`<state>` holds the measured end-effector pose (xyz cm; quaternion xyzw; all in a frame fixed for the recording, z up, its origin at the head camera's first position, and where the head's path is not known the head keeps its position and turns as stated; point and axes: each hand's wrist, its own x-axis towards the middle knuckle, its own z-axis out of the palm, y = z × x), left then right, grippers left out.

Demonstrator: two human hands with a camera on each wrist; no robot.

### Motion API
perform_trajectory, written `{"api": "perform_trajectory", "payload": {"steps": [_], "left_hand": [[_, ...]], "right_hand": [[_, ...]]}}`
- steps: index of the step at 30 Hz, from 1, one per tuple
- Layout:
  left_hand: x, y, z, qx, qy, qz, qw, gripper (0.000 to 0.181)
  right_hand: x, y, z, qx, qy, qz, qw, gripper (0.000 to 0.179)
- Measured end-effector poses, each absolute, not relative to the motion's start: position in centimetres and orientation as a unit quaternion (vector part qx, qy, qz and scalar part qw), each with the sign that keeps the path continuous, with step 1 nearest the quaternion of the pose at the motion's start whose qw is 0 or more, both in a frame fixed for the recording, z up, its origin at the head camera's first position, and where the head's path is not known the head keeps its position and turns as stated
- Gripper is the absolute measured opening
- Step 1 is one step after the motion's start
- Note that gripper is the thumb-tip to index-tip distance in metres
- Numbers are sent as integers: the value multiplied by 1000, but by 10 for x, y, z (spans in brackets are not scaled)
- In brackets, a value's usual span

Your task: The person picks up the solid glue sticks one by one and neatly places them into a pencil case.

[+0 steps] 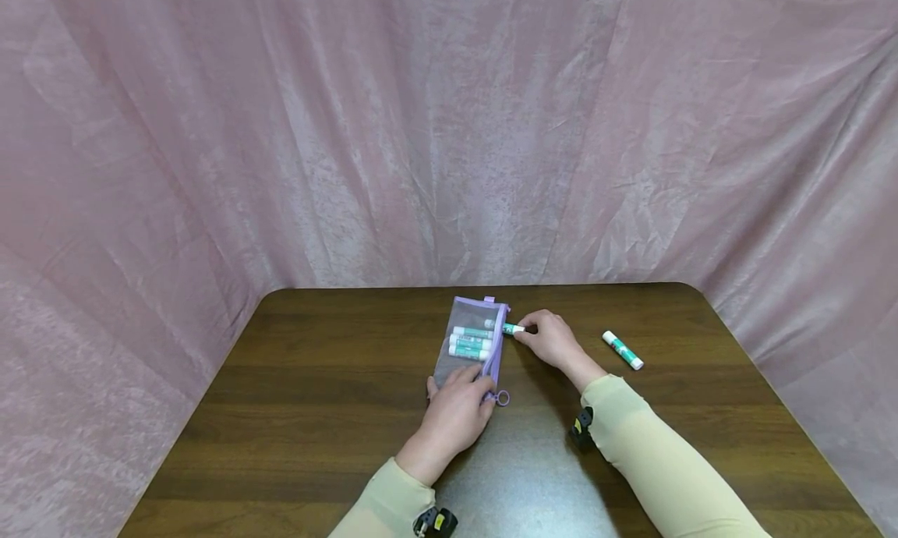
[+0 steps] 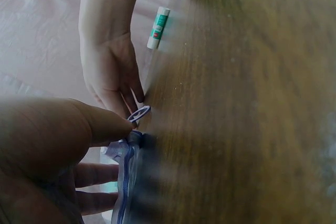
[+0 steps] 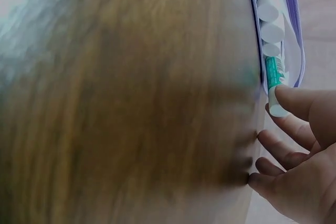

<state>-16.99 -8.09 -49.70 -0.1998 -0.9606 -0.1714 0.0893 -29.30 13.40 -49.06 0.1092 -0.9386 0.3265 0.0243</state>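
A purple-trimmed mesh zip pouch (image 1: 464, 313) lies on the table, its zipper side open toward the right. Several white-and-green glue sticks (image 1: 470, 341) are inside it, one above another. My left hand (image 1: 456, 409) holds the pouch at its near end, thumb by the zipper's ring pull (image 2: 139, 113). Between thumb and forefinger, my right hand (image 1: 550, 341) pinches the white end of another glue stick (image 3: 274, 74), which lies partly through the opening. In the right wrist view, white ends of the other sticks (image 3: 272, 31) show between the two zipper edges.
One more glue stick (image 1: 622, 350) lies on the brown wooden table (image 1: 337, 366), right of my right hand. Pink curtains (image 1: 449, 132) hang behind and beside the table. Each wrist carries a small black camera (image 1: 581, 429).
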Motion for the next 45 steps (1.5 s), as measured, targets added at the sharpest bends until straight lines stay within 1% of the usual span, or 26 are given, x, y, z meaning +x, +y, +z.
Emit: {"api": "perform_trajectory", "payload": {"steps": [11,20,29,35,41,45], "left_hand": [[-170,-81,-497,-199,-961,-169,88,10],[-170,-80,-496,-200,-962,-167,85,12],[-170,-81,-495,-200,-961,-171,85,10],[-169,-82,-495,-198,-960,-178,88,8],[-171,-81,-496,-197,-960,-178,89,10],[-171,-82,-496,-195,-961,-178,82,10]], "right_hand": [[-291,126,-491,111,-939,325,27,19],[-291,131,-493,108,-935,336,20,29],[-292,133,-493,103,-929,354,27,20],[-291,128,-493,84,-925,370,23,20],[-291,121,-492,85,-923,375,27,18],[-291,117,-493,83,-920,381,29,20]]}}
